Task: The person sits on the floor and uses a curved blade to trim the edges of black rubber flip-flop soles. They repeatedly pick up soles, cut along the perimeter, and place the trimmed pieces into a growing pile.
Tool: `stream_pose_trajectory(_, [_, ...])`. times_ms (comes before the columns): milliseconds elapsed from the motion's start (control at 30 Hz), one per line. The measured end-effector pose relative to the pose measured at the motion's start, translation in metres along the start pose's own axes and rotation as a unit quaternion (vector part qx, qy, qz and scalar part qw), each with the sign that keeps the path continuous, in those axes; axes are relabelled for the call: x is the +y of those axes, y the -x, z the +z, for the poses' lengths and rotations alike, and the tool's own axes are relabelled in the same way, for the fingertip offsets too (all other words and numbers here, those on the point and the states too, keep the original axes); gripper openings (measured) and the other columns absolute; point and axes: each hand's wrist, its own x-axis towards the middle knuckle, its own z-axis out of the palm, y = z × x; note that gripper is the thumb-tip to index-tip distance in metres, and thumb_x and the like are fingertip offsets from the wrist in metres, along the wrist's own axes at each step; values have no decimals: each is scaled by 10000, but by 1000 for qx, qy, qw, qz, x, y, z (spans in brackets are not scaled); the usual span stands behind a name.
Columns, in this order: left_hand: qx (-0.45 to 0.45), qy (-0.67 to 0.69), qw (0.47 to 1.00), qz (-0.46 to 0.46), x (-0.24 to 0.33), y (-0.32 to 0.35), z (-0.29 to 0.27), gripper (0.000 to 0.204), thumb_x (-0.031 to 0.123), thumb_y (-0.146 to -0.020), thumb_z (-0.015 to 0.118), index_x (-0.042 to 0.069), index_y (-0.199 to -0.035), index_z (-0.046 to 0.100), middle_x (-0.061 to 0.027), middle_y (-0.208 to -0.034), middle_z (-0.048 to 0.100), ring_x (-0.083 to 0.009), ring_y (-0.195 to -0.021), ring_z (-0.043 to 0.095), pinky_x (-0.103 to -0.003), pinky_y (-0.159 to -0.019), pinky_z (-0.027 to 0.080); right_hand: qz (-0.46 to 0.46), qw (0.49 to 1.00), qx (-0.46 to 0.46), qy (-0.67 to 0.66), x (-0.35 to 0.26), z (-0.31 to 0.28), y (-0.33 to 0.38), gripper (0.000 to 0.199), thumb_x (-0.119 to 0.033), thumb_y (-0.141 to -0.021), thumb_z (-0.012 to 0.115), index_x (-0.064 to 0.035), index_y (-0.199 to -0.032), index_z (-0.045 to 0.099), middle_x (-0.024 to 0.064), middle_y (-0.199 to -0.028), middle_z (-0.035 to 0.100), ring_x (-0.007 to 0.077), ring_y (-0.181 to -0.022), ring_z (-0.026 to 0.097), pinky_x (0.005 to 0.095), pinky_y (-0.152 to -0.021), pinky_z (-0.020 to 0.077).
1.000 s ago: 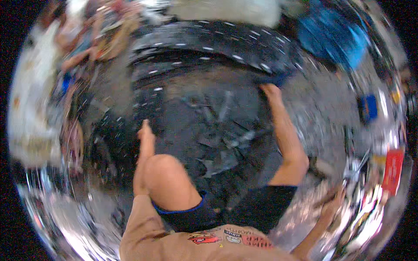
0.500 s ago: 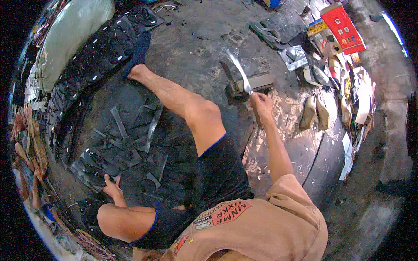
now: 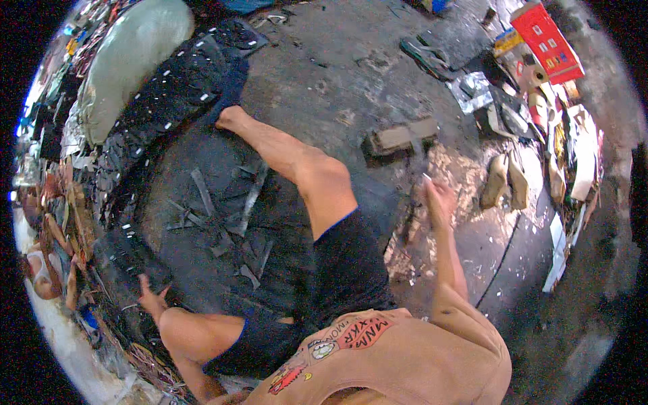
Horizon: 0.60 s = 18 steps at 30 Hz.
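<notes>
I sit on a dark floor with my legs spread. My right hand (image 3: 437, 199) is blurred by motion and closed on a knife, of which only a pale tip shows above the fist. It hovers over pale chips just below a wooden block (image 3: 401, 138). My left hand (image 3: 152, 297) lies with fingers spread on the floor beside my bent left knee, though it is partly merged with the leg. Black rubber strips (image 3: 223, 216) lie scattered between my legs. My right leg stretches to a blue sandal (image 3: 229, 88).
A heap of black soles with white dots (image 3: 169, 101) and a pale sack (image 3: 128, 61) curve along the left. A red box (image 3: 547, 40), tan shoe pieces (image 3: 503, 179), a loose sandal (image 3: 425, 57) and assorted clutter line the right.
The view swung round a second ago and has since settled. My right hand has dropped from beside the block, where the blade stood raised, to lower over the chips.
</notes>
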Motion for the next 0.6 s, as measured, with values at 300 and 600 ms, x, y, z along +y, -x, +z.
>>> stream_pose_trajectory(300, [-68,259,963,-7,164,115,-6,514,244,-944,730,19,-1380,577,-141,-1325,662,-308,-1186,648,-451,-1005,560,-327,866,113,361,-72,35,-42,518,-116,-909,721,-153,-1420,648,188,-1156,648,340,-1086,600,443,-959,469])
stream_pose_trajectory(600, [-32,490,828,-269,6,257,185,294,100,-910,704,-4,-1169,614,-170,-1172,666,-329,-1098,678,-492,-955,626,-440,869,-9,226,-65,41,102,463,-144,-962,668,-55,-1410,598,204,-1139,666,371,-1092,615,466,-975,486])
